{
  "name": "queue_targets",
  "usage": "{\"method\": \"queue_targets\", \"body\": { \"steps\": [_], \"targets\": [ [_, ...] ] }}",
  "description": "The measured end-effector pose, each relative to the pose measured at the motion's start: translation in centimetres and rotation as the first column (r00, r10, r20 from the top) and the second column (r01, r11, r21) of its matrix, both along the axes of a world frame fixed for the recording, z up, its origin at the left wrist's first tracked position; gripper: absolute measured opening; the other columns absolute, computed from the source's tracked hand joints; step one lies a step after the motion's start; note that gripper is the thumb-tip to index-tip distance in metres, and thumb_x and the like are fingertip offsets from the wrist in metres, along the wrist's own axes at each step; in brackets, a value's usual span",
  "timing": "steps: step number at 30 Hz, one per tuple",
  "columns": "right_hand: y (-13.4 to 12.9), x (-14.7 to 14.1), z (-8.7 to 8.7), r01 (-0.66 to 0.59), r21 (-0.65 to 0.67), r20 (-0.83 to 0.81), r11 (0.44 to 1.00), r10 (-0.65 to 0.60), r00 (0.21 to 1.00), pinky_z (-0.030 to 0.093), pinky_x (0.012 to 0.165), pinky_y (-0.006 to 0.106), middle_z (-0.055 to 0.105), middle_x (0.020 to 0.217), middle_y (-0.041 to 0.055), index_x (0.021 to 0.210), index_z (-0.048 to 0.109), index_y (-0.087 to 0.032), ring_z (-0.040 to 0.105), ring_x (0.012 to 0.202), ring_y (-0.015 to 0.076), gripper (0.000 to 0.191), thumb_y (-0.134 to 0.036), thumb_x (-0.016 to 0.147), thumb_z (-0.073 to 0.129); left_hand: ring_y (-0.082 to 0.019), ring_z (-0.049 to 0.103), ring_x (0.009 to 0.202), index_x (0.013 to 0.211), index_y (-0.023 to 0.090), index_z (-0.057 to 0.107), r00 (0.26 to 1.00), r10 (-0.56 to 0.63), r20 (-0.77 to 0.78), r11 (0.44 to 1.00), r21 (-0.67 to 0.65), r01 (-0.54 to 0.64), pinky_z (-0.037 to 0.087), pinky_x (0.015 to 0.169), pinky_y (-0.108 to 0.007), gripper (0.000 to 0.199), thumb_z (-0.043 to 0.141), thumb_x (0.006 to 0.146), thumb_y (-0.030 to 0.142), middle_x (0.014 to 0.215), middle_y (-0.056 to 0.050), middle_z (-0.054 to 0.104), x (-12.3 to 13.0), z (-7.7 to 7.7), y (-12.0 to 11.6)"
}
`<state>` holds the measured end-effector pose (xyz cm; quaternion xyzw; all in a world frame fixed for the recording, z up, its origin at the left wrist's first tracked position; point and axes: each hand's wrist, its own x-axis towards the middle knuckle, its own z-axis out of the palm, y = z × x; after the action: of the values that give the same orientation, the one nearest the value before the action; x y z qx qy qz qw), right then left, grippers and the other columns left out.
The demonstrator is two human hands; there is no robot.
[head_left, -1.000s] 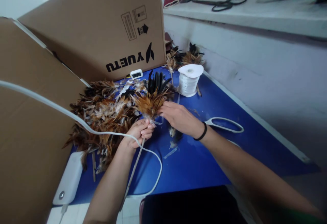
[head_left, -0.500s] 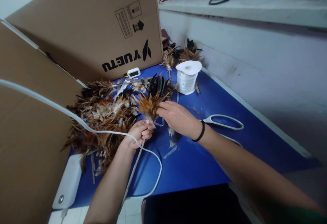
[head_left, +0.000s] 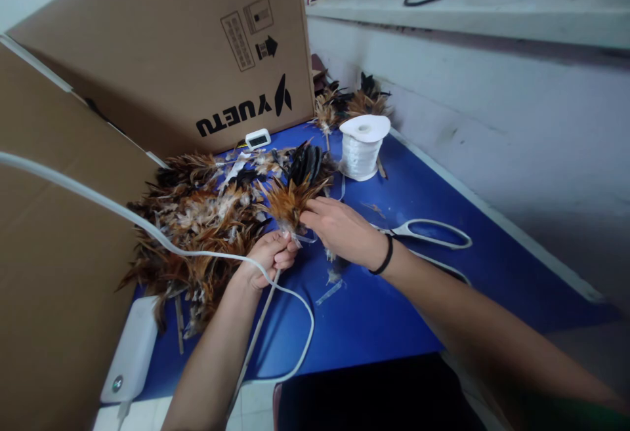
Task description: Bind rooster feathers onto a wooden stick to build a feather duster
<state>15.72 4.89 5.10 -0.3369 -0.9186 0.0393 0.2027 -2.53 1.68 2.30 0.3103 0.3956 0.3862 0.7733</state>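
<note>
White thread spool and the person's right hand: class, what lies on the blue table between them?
In the head view, only bare blue table and a thin white strand lie between the thread spool and the right hand.

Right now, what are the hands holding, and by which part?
The left hand grips a bundle of brown feathers at its quill end. The right hand touches the same bundle just above that grip.

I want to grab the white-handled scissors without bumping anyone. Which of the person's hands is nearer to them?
Right. The right hand lies just left of the scissors, its wrist almost at the blades. The left hand is farther left, pinching the feather bundle at its base.
</note>
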Motion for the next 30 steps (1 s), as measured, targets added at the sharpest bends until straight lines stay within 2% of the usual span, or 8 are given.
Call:
{"method": "queue_targets", "body": {
  "steps": [13,16,20,24,26,28,30],
  "targets": [
    [0.3,-0.3,-0.4,-0.043,-0.116,-0.175,0.992,0.023,0.984,0.039,0.073,0.026,0.059,0.081,0.0056,0.08,0.057,-0.013,0.052,0.078,0.0144,0.015,-0.01,0.086,0.044,0.003,0.023,0.037,0.062,0.008,0.053,1.0,-0.017,-0.004,1.0,-0.006,0.017,0.014,0.034,-0.012,0.027,0.069,0.071,0.027,0.057,0.003,0.043,0.2,0.0,-0.1],
    [0.6,0.1,-0.4,0.013,-0.167,-0.273,0.986,-0.059,0.96,0.04,0.074,0.025,0.06,0.083,0.0053,0.085,0.058,-0.013,0.055,0.08,0.0142,0.012,-0.01,0.085,0.046,0.003,0.023,0.038,0.065,0.007,0.055,1.0,0.015,0.011,1.0,-0.012,-0.015,0.015,0.034,-0.011,0.024,0.069,0.072,0.026,0.059,0.002,0.044,0.1,0.0,-0.1],
    [1.0,1.3,-0.6,0.149,-0.177,-0.427,0.973,-0.213,0.879,0.042,0.08,0.027,0.061,0.094,0.006,0.096,0.058,-0.016,0.057,0.089,0.0155,0.016,-0.012,0.084,0.049,0.004,0.023,0.039,0.068,0.008,0.058,0.993,0.079,0.084,0.997,-0.027,-0.077,0.019,0.034,-0.009,0.016,0.067,0.074,0.02,0.061,0.002,0.044,-0.2,0.3,-0.2],
    [0.9,1.8,-1.0,0.266,-0.243,-0.484,0.933,-0.354,0.8,0.044,0.076,0.027,0.063,0.092,0.0051,0.097,0.058,-0.017,0.059,0.081,0.0146,0.016,-0.015,0.081,0.054,0.004,0.024,0.038,0.082,0.007,0.061,0.981,0.133,0.142,0.99,-0.055,-0.126,0.021,0.034,-0.008,0.01,0.063,0.076,0.014,0.061,0.004,0.041,-0.7,0.7,-0.2],
    [0.6,1.6,-1.2,0.214,-0.351,-0.473,0.911,-0.37,0.8,0.045,0.072,0.026,0.065,0.084,0.0027,0.095,0.057,-0.018,0.06,0.076,0.0132,0.016,-0.015,0.08,0.055,0.004,0.024,0.038,0.085,0.007,0.061,0.976,0.155,0.156,0.987,-0.064,-0.146,0.023,0.033,-0.007,0.01,0.06,0.078,0.013,0.061,0.004,0.04,-0.9,0.8,-0.2],
    [0.3,1.2,-1.3,0.102,-0.456,-0.458,0.884,-0.331,0.825,0.045,0.069,0.024,0.066,0.08,0.0006,0.095,0.056,-0.018,0.061,0.073,0.012,0.017,-0.015,0.078,0.057,0.003,0.025,0.038,0.085,0.007,0.061,0.973,0.172,0.157,0.984,-0.065,-0.163,0.023,0.033,-0.008,0.009,0.057,0.08,0.013,0.062,0.004,0.041,-1.0,0.9,-0.2],
    [0.0,0.8,-1.4,0.017,-0.507,-0.431,0.862,-0.27,0.861,0.045,0.069,0.022,0.066,0.081,0.0004,0.093,0.057,-0.018,0.062,0.074,0.0117,0.017,-0.016,0.076,0.058,0.003,0.025,0.038,0.084,0.007,0.06,0.971,0.181,0.154,0.983,-0.058,-0.174,0.024,0.033,-0.008,0.009,0.055,0.081,0.014,0.062,0.003,0.041,-1.0,0.9,-0.2]
  ]
}}
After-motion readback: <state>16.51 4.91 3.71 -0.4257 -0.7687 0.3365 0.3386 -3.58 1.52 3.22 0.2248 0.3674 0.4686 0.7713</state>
